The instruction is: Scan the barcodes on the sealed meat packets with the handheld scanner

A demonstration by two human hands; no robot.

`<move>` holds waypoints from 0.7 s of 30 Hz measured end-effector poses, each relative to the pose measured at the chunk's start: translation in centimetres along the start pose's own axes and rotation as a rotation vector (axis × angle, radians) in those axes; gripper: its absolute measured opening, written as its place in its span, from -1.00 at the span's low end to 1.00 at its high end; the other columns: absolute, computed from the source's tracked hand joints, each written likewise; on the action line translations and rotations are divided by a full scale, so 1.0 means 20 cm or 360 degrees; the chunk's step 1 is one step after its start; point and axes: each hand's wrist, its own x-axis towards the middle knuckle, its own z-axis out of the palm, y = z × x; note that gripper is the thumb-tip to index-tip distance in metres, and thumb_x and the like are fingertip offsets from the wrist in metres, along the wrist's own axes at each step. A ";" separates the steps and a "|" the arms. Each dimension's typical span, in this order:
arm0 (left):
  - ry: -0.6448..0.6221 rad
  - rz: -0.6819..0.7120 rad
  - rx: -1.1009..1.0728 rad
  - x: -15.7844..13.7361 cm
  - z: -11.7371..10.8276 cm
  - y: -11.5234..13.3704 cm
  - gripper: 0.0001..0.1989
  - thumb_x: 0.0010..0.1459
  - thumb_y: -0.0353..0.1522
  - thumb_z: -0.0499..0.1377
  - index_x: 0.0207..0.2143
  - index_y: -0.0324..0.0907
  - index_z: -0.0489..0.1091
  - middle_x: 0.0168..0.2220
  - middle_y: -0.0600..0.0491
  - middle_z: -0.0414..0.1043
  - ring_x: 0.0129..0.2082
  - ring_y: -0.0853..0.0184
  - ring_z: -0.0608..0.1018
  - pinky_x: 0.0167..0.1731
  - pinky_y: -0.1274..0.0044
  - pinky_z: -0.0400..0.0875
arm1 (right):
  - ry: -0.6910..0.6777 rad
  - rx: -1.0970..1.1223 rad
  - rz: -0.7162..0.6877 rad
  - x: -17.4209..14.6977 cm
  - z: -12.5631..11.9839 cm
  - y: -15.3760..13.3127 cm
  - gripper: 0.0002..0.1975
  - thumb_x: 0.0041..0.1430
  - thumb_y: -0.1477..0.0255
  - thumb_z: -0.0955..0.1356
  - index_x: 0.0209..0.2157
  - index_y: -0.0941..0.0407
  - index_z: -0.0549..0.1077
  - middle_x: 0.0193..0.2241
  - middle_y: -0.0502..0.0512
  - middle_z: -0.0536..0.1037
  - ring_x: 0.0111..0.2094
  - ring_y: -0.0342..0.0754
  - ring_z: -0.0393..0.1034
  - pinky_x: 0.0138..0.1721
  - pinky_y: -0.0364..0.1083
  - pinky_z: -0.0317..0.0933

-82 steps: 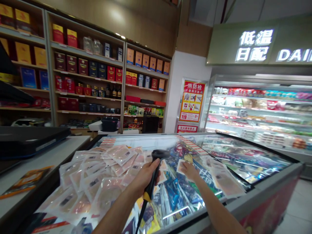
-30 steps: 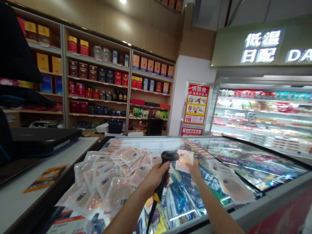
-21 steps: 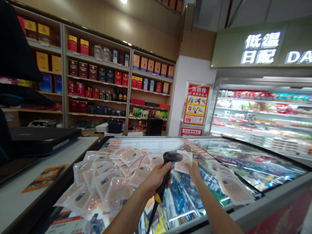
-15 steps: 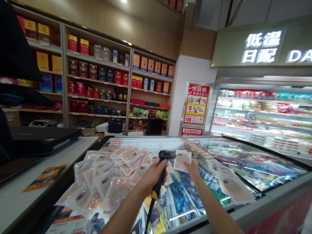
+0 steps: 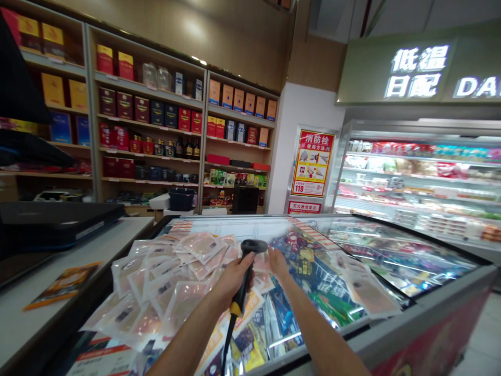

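Observation:
My left hand (image 5: 234,279) is wrapped round a black and yellow handheld barcode scanner (image 5: 241,290), its head pointing forward and its cable hanging down. Just right of the scanner head, my right hand (image 5: 277,265) has its fingers closed at the edge of a flat clear packet (image 5: 261,262). Most of that packet is hidden behind the scanner and fingers. To the left, a large heap of similar clear packets (image 5: 164,287) with pinkish flat contents covers the freezer's glass top. A smaller stack of these packets (image 5: 368,290) lies to the right.
A chest freezer (image 5: 395,324) holding colourful bags is beneath my hands. An orange packet (image 5: 62,286) lies on the white counter (image 5: 19,324) at left, beside a black device (image 5: 58,222). Shelves of boxes (image 5: 151,112) and a lit refrigerated display (image 5: 422,177) stand behind.
My right hand has moved left, bringing the packet from the scanner's right side to behind its head. My left hand and scanner have shifted slightly left in view.

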 end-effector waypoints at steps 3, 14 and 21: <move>-0.0041 -0.0021 0.0003 0.00 0.03 0.01 -0.62 -0.14 -0.07 0.02 -0.50 -0.23 0.19 -0.71 0.18 0.22 -0.76 0.52 0.27 -0.75 0.65 0.14 | 0.0148 -0.0349 0.0130 -0.01 -0.19 0.09 -0.46 -0.01 0.16 0.06 -0.04 0.18 0.14 0.01 0.30 0.10 0.03 0.18 -0.11 -0.09 0.24 -0.20; -0.0249 -0.0101 0.0007 0.05 0.18 -0.07 -0.62 -0.15 -0.06 0.02 -0.51 -0.22 0.20 -0.70 0.18 0.22 -0.76 0.52 0.27 -0.76 0.65 0.12 | 0.0380 -0.1162 0.0888 -0.13 -0.98 0.76 -0.16 -0.30 -0.13 0.07 0.01 0.06 0.07 -0.06 0.36 0.12 -0.11 0.35 0.04 -0.25 0.28 -0.11; -0.0161 -0.0109 -0.0030 0.04 0.18 -0.08 -0.65 -0.16 -0.07 0.02 -0.56 -0.21 0.17 -0.72 0.19 0.20 -0.78 0.52 0.25 -0.76 0.64 0.09 | 0.0281 -0.1158 0.0708 0.02 -0.72 0.73 -0.14 -0.32 -0.15 0.01 0.02 0.03 0.03 -0.05 0.32 0.12 -0.10 0.37 0.03 -0.22 0.22 -0.10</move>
